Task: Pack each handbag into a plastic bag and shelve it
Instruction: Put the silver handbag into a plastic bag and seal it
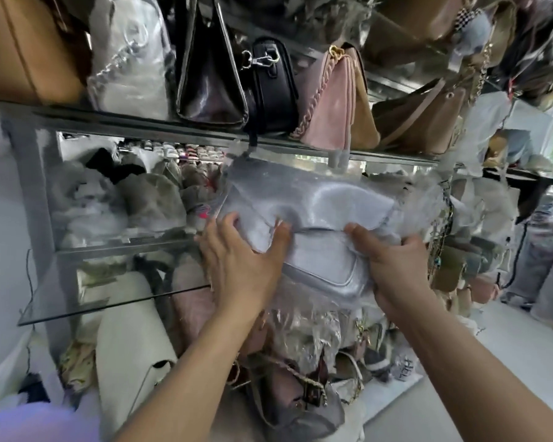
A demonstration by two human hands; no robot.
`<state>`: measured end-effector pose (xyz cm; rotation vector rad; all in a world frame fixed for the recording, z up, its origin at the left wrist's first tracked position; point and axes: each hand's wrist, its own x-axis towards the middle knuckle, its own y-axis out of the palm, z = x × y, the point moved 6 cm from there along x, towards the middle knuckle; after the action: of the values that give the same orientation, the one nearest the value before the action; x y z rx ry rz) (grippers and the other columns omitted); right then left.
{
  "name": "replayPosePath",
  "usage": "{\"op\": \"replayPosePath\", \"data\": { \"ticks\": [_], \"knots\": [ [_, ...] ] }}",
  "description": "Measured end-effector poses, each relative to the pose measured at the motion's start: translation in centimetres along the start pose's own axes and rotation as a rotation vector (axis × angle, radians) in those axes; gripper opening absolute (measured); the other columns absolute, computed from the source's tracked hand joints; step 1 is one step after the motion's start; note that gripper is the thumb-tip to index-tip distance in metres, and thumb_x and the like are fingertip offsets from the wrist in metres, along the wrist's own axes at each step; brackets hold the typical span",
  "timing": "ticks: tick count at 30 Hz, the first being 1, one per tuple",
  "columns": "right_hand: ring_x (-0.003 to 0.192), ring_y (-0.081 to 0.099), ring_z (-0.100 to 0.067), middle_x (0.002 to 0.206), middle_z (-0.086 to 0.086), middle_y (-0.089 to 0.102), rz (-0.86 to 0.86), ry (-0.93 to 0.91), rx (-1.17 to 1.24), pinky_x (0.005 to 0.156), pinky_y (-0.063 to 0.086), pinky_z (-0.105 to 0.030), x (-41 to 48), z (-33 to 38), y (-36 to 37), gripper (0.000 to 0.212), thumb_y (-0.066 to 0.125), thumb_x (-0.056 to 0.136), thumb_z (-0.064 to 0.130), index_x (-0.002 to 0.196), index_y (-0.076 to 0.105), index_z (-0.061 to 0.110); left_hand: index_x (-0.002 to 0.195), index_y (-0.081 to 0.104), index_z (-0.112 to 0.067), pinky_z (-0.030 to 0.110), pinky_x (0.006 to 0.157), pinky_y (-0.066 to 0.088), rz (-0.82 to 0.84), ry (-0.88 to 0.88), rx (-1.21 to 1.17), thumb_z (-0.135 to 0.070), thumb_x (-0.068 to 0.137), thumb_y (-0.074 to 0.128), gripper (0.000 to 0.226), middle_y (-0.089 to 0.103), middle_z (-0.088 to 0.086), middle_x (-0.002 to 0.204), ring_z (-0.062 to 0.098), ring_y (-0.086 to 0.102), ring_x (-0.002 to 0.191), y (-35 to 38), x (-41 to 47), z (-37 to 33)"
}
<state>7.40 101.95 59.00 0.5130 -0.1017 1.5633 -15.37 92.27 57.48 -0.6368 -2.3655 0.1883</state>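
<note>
A silver-grey handbag (320,250) sits inside a clear plastic bag (288,183) that I hold up in front of the shelves. My left hand (240,260) grips the bag's left side, thumb on the front and fingers round the edge. My right hand (393,266) grips its right side, thumb pressed on the flap. The plastic's open end reaches up toward the upper glass shelf (160,130). Loose plastic hangs below the handbag.
The upper shelf carries a tan bag (23,49), a wrapped white bag (131,59), black bags (211,68) and a pink bag (329,103). A lower glass shelf (87,298) juts out at left. Handbags lie piled below (294,397), and more hang at right (460,260).
</note>
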Motion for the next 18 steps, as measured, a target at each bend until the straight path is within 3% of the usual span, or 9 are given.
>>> {"op": "replayPosePath", "data": {
  "ticks": [2,5,7,9,11,12,14,16,18],
  "knots": [
    [0.088,0.077,-0.024,0.104,-0.007,0.074,0.007,-0.064,-0.085,0.082,0.063,-0.042,0.3,0.4,1.5,0.060,0.096,0.067,0.025,0.112,0.059,0.011,0.150,0.035,-0.026,0.053,0.123,0.008,0.041,-0.056,0.094,-0.078,0.088,0.039,0.081,0.016,0.004,0.166,0.032,0.004,0.152,0.8,1.1,0.8],
    [0.089,0.073,-0.023,0.106,-0.008,0.069,0.018,-0.121,-0.150,0.075,0.059,-0.030,0.6,0.5,3.7,0.049,0.092,0.074,0.023,0.103,0.053,0.019,0.144,0.047,-0.028,0.053,0.119,0.018,0.069,-0.255,-0.031,-0.067,0.087,0.022,0.073,0.022,0.010,0.161,0.033,0.021,0.141,1.5,2.5,1.9],
    [0.085,0.071,-0.018,0.103,-0.005,0.066,0.028,-0.155,-0.183,0.070,0.057,-0.024,0.9,0.5,4.9,0.047,0.090,0.076,0.023,0.102,0.052,0.020,0.156,0.028,-0.030,0.053,0.121,0.016,0.067,-0.306,-0.168,-0.069,0.087,0.015,0.080,0.018,0.011,0.165,0.032,0.020,0.147,1.9,3.0,2.2],
    [0.078,0.067,-0.010,0.097,0.000,0.061,0.027,-0.187,-0.208,0.065,0.054,-0.016,1.0,0.4,6.1,0.046,0.088,0.079,0.022,0.100,0.048,0.021,0.160,0.003,-0.033,0.047,0.122,0.013,0.077,-0.221,-0.244,-0.077,0.092,0.020,0.083,0.007,0.002,0.169,0.026,0.013,0.153,2.3,3.1,1.8],
    [0.077,0.069,-0.002,0.099,0.002,0.060,0.041,-0.192,-0.199,0.069,0.056,-0.014,0.9,-0.2,7.5,0.047,0.086,0.082,0.018,0.109,0.048,0.020,0.158,0.002,-0.036,0.044,0.119,0.022,0.077,-0.157,-0.288,-0.081,0.088,0.030,0.088,0.003,-0.001,0.169,0.024,0.020,0.152,2.5,2.8,1.4],
    [0.084,0.071,0.001,0.106,0.002,0.062,0.056,-0.179,-0.175,0.077,0.058,-0.016,0.6,-0.7,8.2,0.054,0.085,0.083,0.018,0.121,0.048,0.019,0.156,0.006,-0.037,0.045,0.117,0.028,0.087,-0.153,-0.272,-0.083,0.085,0.034,0.089,0.002,-0.001,0.167,0.026,0.026,0.149,2.8,2.8,1.5],
    [0.102,0.071,-0.007,0.122,0.002,0.063,0.064,-0.169,-0.158,0.094,0.059,-0.033,0.1,-2.0,9.7,0.075,0.086,0.082,0.026,0.140,0.039,0.025,0.155,0.013,-0.034,0.047,0.115,0.031,0.101,-0.191,-0.182,-0.082,0.085,0.040,0.089,0.000,0.001,0.165,0.032,0.028,0.146,3.6,3.3,2.1],
    [0.110,0.069,-0.013,0.126,0.005,0.063,0.060,-0.179,-0.198,0.098,0.057,-0.042,0.1,-3.1,11.0,0.082,0.085,0.078,0.038,0.141,0.033,0.037,0.156,0.020,-0.029,0.049,0.118,0.024,0.057,-0.208,-0.044,-0.077,0.090,0.038,0.084,0.005,0.007,0.164,0.034,0.017,0.147,3.6,4.1,2.9],
    [0.109,0.068,-0.010,0.125,0.006,0.064,0.054,-0.180,-0.252,0.098,0.057,-0.042,0.2,-3.8,12.0,0.083,0.084,0.077,0.043,0.139,0.029,0.040,0.158,0.022,-0.026,0.049,0.120,0.019,0.012,-0.189,-0.001,-0.070,0.094,0.035,0.079,0.016,0.012,0.162,0.031,0.015,0.148,3.4,5.0,3.3]
  ]
}}
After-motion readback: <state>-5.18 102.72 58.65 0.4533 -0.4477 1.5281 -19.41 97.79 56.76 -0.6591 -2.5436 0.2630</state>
